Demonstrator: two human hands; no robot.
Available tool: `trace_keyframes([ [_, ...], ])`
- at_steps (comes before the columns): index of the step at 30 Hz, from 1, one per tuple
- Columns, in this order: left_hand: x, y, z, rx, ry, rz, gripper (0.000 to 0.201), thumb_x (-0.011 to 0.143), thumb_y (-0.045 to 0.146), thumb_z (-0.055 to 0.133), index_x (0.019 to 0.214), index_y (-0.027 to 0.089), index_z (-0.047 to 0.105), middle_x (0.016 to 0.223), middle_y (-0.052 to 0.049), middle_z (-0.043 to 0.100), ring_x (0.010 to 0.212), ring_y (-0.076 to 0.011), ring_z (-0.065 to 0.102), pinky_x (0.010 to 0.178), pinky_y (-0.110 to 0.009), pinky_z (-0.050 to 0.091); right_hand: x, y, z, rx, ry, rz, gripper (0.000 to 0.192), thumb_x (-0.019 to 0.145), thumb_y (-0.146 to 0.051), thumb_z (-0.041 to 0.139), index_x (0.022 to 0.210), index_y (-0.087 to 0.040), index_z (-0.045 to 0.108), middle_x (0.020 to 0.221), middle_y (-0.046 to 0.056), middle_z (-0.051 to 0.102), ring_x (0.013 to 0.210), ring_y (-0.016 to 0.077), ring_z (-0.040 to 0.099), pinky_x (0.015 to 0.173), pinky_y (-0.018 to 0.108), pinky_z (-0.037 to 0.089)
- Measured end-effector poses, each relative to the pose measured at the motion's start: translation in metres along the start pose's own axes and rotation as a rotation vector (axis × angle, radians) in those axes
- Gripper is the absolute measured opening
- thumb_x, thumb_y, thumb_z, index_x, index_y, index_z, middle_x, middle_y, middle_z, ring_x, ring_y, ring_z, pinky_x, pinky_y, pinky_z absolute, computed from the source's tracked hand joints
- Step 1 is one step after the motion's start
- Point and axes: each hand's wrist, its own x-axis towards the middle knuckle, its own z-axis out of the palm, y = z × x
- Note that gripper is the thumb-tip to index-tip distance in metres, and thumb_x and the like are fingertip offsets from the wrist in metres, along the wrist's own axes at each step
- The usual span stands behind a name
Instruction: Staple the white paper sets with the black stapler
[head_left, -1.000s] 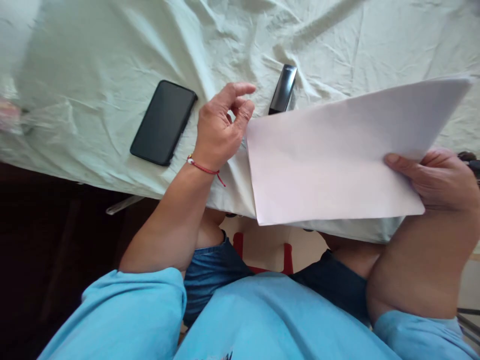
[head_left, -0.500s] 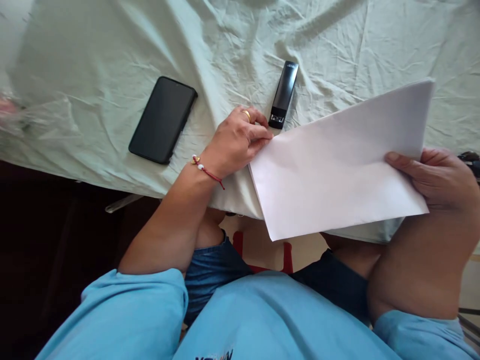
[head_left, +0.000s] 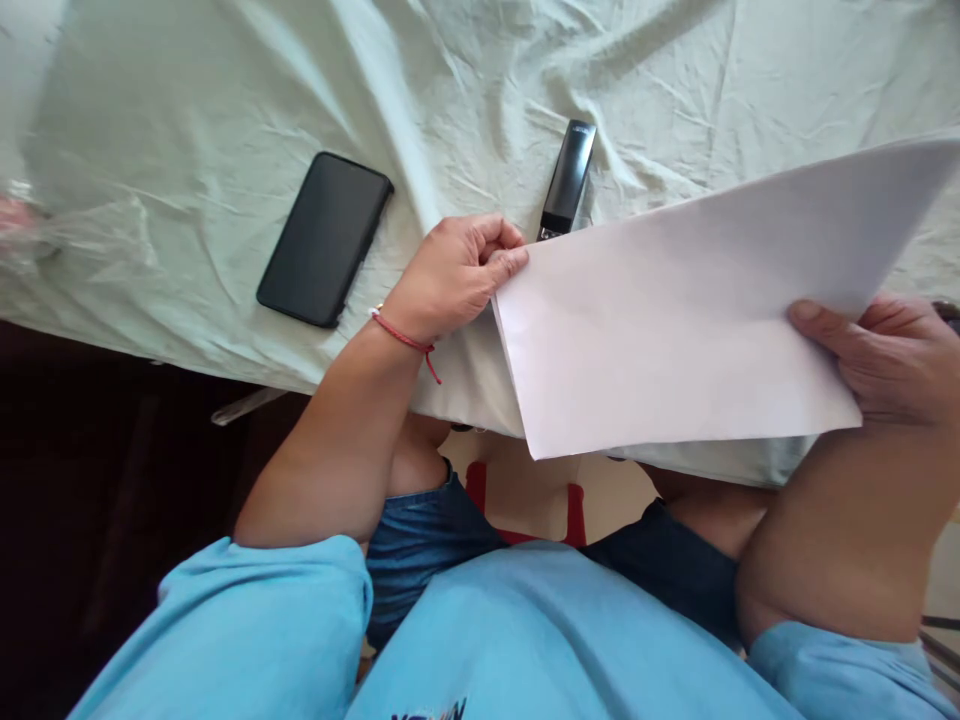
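Note:
A thin stack of white paper sheets (head_left: 675,330) is held up between my hands, over the near edge of the table. My left hand (head_left: 461,270) pinches the stack's far left corner between thumb and fingers. At the right side, my right hand (head_left: 892,350) grips the sheets, its thumb on top and the fingers underneath. Just behind the paper's left end lies a black stapler (head_left: 568,180), its near end partly covered by the sheets.
A black phone (head_left: 326,240) lies left of my left hand on the wrinkled pale green tablecloth (head_left: 225,100). Clear crumpled plastic (head_left: 97,235) rests at the far left. Below the table edge, a red stool (head_left: 576,515) shows between my legs.
The paper's far right corner has swung out to the right and up. My left hand has turned and shifted slightly left, its thumb now over the corner. The paper now covers the stapler's near end.

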Motion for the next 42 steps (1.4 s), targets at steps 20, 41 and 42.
trace_keyframes([
  [20,0.005,-0.006,-0.001,-0.023,-0.065,-0.067,0.011,0.088,0.030,0.073,0.091,0.023,0.065,0.072,-0.001,0.064,0.067,-0.0168,0.059,0.064,-0.033,0.052,0.023,0.016,-0.006,-0.001,-0.207,0.097,0.048,0.074,-0.051,0.074,0.117,-0.030,0.070,0.107,0.003,0.070,0.074,0.0167,0.070,0.067,0.026,0.059],
  [41,0.008,-0.009,0.003,-0.019,-0.097,-0.113,0.016,0.094,0.036,0.072,0.087,0.022,0.069,0.063,-0.003,0.069,0.065,-0.0202,0.069,0.061,-0.034,0.058,0.015,0.015,-0.006,0.066,-0.171,0.069,0.038,0.077,-0.043,0.072,0.113,-0.030,0.072,0.104,0.002,0.070,0.072,0.0134,0.068,0.071,0.025,0.059],
  [42,0.008,-0.009,0.004,-0.024,-0.104,-0.114,0.014,0.094,0.034,0.072,0.088,0.022,0.069,0.064,-0.003,0.070,0.064,-0.0197,0.069,0.060,-0.033,0.057,0.015,0.013,-0.006,0.065,-0.164,0.070,0.037,0.078,-0.043,0.072,0.112,-0.030,0.072,0.103,0.002,0.070,0.071,0.0131,0.068,0.071,0.024,0.059],
])
